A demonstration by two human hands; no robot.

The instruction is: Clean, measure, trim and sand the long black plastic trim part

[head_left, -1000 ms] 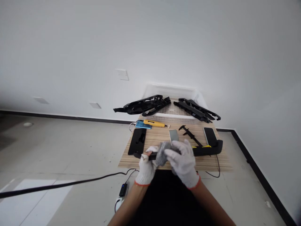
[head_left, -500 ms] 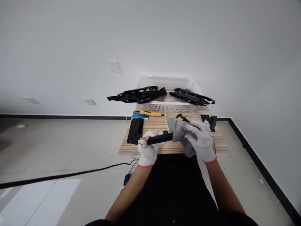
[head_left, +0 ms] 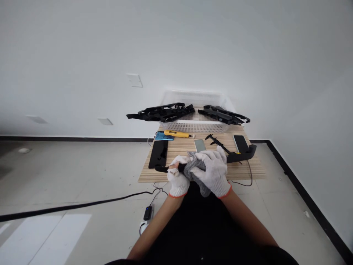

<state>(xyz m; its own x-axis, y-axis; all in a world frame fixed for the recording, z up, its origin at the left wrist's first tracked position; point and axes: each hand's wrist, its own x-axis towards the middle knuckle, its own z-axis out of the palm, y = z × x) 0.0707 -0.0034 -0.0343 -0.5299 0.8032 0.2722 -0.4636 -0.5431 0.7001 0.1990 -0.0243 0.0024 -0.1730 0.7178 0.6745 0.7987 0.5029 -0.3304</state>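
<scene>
cloth (head_left: 193,171) slid back, between hands (head_left: 197,173)

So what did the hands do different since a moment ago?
The right hand slid the grey cloth leftward along the black part, up against the left hand; the part's right end shows again. The left hand kept its grip. Basket, phones and yellow tool stayed put.
</scene>
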